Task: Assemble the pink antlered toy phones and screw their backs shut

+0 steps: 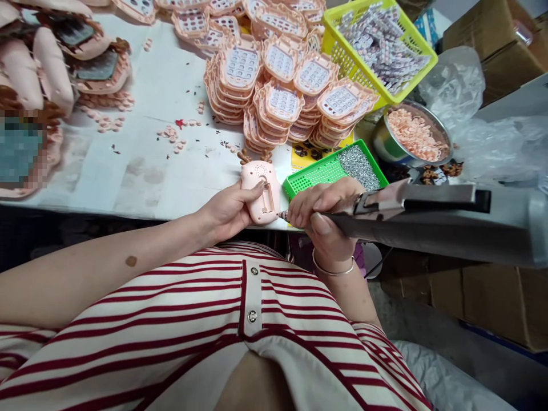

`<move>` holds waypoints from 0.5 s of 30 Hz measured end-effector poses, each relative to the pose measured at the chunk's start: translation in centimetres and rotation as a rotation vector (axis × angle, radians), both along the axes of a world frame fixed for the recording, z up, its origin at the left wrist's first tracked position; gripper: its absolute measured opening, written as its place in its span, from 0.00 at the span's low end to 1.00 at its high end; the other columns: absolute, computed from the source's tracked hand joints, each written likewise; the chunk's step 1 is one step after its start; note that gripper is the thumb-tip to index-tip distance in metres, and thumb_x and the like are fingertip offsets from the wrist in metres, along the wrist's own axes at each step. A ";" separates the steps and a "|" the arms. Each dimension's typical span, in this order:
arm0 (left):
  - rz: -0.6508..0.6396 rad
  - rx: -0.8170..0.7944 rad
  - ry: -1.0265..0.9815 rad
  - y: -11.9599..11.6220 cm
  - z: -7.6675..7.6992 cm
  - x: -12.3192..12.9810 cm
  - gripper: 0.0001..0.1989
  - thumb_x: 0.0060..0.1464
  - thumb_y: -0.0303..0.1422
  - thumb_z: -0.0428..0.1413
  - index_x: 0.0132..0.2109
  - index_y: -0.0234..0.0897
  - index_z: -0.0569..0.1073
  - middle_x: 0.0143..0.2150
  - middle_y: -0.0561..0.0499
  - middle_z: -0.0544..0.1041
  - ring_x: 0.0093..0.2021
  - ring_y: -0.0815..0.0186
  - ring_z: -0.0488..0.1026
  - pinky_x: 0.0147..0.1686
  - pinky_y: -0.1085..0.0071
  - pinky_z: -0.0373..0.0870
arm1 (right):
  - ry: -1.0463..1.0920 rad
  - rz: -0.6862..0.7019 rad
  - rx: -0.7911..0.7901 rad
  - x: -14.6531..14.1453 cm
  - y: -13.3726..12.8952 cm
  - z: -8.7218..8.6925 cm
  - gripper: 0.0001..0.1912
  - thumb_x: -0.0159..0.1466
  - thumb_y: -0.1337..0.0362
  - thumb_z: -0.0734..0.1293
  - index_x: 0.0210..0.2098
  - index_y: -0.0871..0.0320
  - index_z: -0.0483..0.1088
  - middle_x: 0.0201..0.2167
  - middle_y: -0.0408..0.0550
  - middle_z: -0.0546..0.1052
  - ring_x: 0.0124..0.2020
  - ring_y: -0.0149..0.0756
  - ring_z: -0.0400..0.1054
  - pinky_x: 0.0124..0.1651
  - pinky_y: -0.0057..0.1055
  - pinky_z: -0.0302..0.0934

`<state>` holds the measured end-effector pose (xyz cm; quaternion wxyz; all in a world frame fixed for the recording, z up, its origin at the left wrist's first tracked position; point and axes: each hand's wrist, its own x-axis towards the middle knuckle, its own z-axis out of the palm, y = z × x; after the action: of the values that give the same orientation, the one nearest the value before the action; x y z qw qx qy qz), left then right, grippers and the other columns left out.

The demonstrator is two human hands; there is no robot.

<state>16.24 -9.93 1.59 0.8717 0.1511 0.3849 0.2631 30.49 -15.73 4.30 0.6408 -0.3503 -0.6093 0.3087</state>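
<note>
My left hand (231, 208) grips a pink plastic toy casing (259, 169) with brown antlers, its back facing up. An open battery compartment (268, 198) and a round pattern of small holes show on that back, and my left thumb presses beside the compartment. Wrapped in my right hand (327, 205) is an electric screwdriver (411, 220) with a long dark body that reaches off to the right. Its tip meets the casing near the lower right corner. Just beyond my right hand lies a green tray (314, 171) with a heap of small silvery screws (359, 165).
Stacks of pink casing halves with white keypads (242, 63) stand across the table (162, 74). Behind them is a yellow basket (351, 68) of small parts. A metal bowl (381, 128) of pink pieces sits at the right. More pink shells (96, 74) lie at the left.
</note>
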 end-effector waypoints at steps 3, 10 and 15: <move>-0.008 0.027 0.018 0.0 -0.1 -0.1 0.16 0.60 0.24 0.56 0.55 0.34 0.73 0.50 0.41 0.80 0.48 0.59 0.78 0.53 0.56 0.76 | 0.012 0.019 0.041 0.2 -1.0 1.4 0.09 0.62 0.55 0.69 0.38 0.47 0.65 0.17 0.32 0.65 0.14 0.29 0.61 0.16 0.28 0.61; 0.013 0.007 0.052 -0.2 -0.1 -0.2 0.18 0.60 0.25 0.58 0.56 0.37 0.73 0.52 0.42 0.80 0.48 0.58 0.79 0.53 0.51 0.76 | -0.025 -0.525 0.115 5.8 -0.3 2.0 0.16 0.57 0.46 0.71 0.34 0.45 0.63 0.14 0.31 0.58 0.12 0.31 0.55 0.18 0.33 0.58; -0.009 -0.011 0.060 -0.1 -0.1 -0.3 0.16 0.60 0.25 0.57 0.55 0.36 0.73 0.51 0.42 0.80 0.47 0.59 0.79 0.54 0.50 0.76 | 0.004 -0.626 0.047 8.5 0.1 0.0 0.15 0.57 0.47 0.70 0.35 0.47 0.64 0.14 0.32 0.59 0.14 0.31 0.56 0.21 0.35 0.58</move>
<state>15.96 -10.00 1.48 0.8616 0.1559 0.4118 0.2524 39.00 -15.61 4.30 0.7139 -0.5054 -0.4776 0.0828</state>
